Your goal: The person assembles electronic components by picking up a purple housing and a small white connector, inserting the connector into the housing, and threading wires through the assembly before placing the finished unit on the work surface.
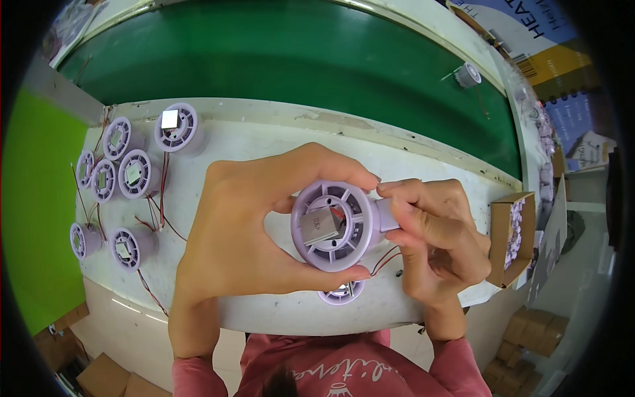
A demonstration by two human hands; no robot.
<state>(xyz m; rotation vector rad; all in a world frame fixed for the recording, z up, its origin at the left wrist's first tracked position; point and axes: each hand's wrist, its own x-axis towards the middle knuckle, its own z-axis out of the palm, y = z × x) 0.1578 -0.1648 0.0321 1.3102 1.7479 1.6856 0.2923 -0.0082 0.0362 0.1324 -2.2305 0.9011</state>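
Note:
My left hand [228, 225] curves its thumb and fingers around a round lilac fan housing [357, 228] with a spoked face. Over the spokes lies a silver square plate [319, 226], tilted, with a bit of red wire beside it. My right hand [440, 241] pinches a small lilac piece [386, 215] at the housing's right side; whether the piece is joined to it I cannot tell. Below, partly hidden, another lilac fan housing [340, 295] sits near the table's front edge, with red and black wires [385, 260] close by.
Several similar housings [134, 174] with trailing wires stand on the white table [264, 317] at the left. Behind the table runs a green belt [278, 59], carrying one lilac unit [468, 75] at the right. A cardboard box [501, 241] of small lilac parts stands at the right edge.

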